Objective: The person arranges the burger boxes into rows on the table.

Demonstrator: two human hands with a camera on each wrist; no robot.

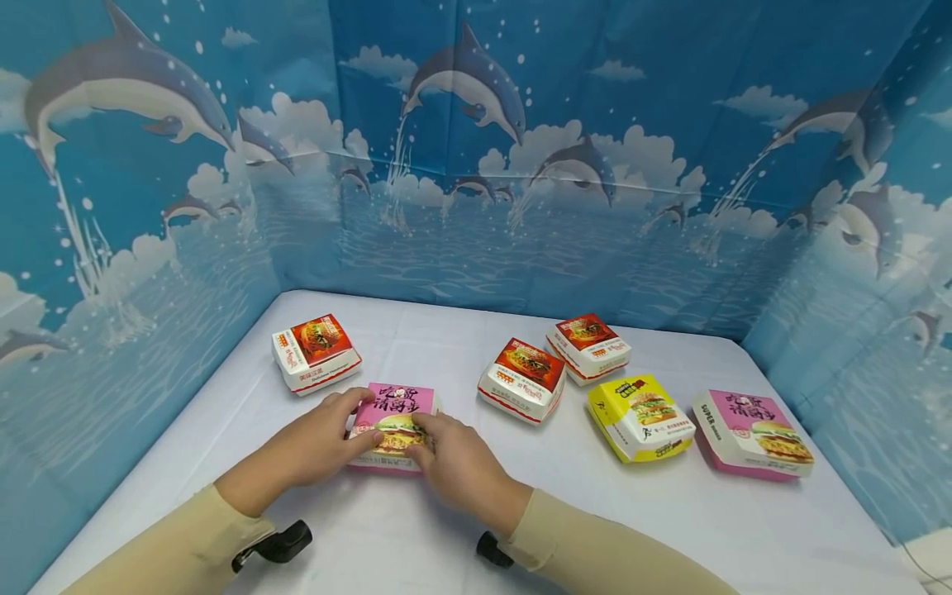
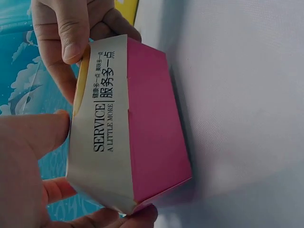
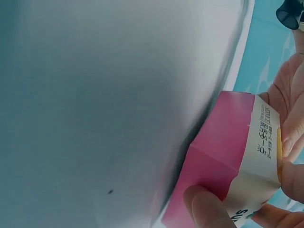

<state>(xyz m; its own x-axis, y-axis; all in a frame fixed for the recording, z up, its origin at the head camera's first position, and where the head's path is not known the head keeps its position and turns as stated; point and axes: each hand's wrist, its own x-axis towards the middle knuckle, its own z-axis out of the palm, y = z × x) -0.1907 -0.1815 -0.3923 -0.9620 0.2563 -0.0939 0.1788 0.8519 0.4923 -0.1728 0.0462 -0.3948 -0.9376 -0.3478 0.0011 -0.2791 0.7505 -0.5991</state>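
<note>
A pink and white burger box [image 1: 402, 401], with a burger picture and dark lettering on its lid, sits on the table between both hands. My left hand [image 1: 320, 442] grips its left side, thumb over the lid and fingers around the far corner. From the right, my right hand [image 1: 463, 464] holds the opposite side, its thumb also on the lid edge. The left wrist view shows the box's front [image 2: 156, 128] closed, with "SERVICE" printed on its pale upper part. In the right wrist view, a fingertip [image 3: 206, 206] presses the pink lower side.
Left of the hands stands a red and white burger box [image 1: 316, 353]. Two similar boxes [image 1: 522, 380] [image 1: 589, 347] are right of centre, near a yellow one [image 1: 641, 417] and another pink one [image 1: 754, 434]. Dolphin-print curtains [image 1: 476, 215] surround the white table [image 1: 416, 545].
</note>
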